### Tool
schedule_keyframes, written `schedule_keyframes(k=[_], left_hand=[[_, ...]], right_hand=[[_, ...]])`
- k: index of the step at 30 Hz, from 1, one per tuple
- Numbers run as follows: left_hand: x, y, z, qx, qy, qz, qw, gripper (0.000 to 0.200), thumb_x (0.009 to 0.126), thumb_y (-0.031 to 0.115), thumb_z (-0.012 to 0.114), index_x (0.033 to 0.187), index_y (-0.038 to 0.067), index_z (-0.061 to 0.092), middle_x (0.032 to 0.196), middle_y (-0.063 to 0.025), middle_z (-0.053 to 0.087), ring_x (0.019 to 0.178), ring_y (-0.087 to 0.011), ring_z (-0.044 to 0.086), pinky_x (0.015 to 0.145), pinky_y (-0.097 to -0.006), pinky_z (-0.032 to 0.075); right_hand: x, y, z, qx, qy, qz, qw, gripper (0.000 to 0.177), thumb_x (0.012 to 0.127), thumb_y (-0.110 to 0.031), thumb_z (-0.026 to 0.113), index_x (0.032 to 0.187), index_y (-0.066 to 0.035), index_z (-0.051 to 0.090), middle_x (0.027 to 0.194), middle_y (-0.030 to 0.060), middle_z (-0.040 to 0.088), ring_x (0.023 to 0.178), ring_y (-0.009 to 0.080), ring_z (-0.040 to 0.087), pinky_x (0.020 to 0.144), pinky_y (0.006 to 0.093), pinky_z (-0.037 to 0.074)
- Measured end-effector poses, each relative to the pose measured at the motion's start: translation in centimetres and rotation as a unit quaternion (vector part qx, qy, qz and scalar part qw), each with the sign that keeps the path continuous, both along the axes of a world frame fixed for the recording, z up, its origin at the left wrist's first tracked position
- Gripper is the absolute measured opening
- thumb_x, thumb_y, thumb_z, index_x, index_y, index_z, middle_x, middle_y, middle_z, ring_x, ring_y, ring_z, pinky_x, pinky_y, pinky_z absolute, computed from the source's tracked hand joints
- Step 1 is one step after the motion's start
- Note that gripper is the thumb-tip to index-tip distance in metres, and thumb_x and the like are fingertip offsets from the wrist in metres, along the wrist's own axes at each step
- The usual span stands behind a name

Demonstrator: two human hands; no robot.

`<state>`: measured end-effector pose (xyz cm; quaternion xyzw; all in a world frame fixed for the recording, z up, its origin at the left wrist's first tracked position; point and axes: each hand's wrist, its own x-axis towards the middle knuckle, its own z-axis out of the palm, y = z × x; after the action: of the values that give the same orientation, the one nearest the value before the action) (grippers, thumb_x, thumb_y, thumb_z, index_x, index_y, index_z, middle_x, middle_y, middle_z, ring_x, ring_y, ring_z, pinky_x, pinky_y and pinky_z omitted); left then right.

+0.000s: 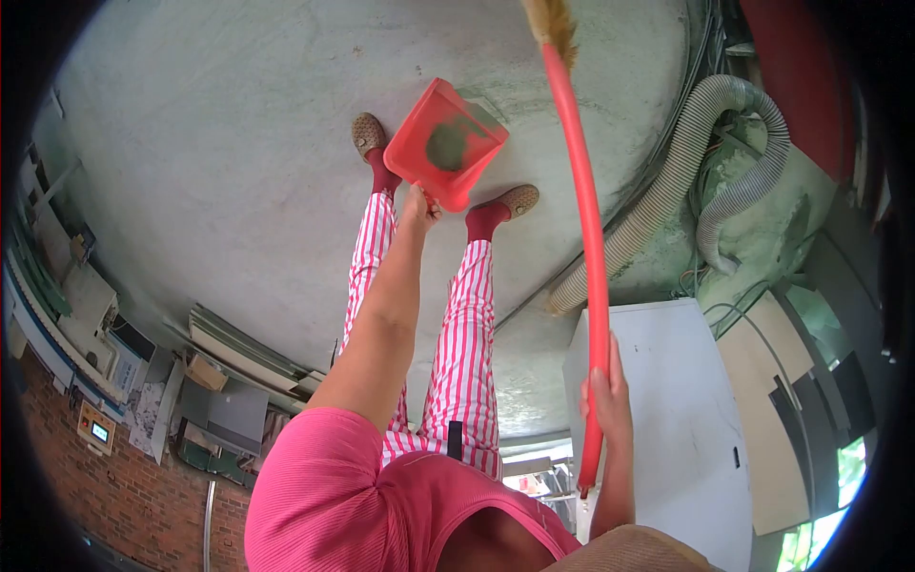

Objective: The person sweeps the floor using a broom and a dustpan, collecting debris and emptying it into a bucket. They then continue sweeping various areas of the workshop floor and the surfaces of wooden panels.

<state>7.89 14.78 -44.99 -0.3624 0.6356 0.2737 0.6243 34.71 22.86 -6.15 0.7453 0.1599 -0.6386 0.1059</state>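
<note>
Between my feet, a red dustpan (412, 143) hangs low over the concrete floor, with a patch of grey-green dust (448, 145) inside it. My left hand (420, 206) is closed around its handle. On the other side, my right hand (608, 398) grips the long red handle of a broom (583, 181) near its end. The handle runs up through the view to tan bristles (553, 24), which are partly cut off by the top edge. Thin dark dust streaks show on the floor beyond the dustpan.
A ribbed grey hose (658, 205) curves along the right side, beside dark cables. Near my right arm stands a white cabinet (667, 400), with flat boards (772, 419) leaning behind it. Stacked panels (243, 348) lie at the left, and a brick wall (133, 505) is below them.
</note>
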Motion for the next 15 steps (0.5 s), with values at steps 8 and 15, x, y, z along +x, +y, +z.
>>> schedule_keyframes(k=[8,15], left_hand=[[-0.5,0.5,0.1,-0.002,-0.017,0.003,1.0,0.028,0.081,0.039,0.032,0.073,0.013,0.036,0.052,-0.0022,0.039,0.036,-0.0104,0.032,0.037,-0.0236,0.028],[-0.3,0.2,0.9,-0.006,0.02,0.005,1.0,0.03,0.082,0.042,0.032,0.073,0.014,0.036,0.049,-0.0004,0.037,0.036,-0.0097,0.032,0.037,-0.0232,0.028]], right_hand=[[-1.3,-3.3,-3.9,-0.118,0.052,0.015,0.992,0.052,0.086,-0.021,0.038,0.132,-0.022,0.014,0.055,0.0005,0.04,0.041,0.0075,0.039,0.038,0.0214,0.036],[-1.2,-5.7,4.6,-0.131,0.089,-0.044,0.986,0.055,0.081,-0.008,0.04,0.131,-0.013,0.018,0.057,0.0017,0.043,0.043,0.0072,0.041,0.04,0.0211,0.037]])
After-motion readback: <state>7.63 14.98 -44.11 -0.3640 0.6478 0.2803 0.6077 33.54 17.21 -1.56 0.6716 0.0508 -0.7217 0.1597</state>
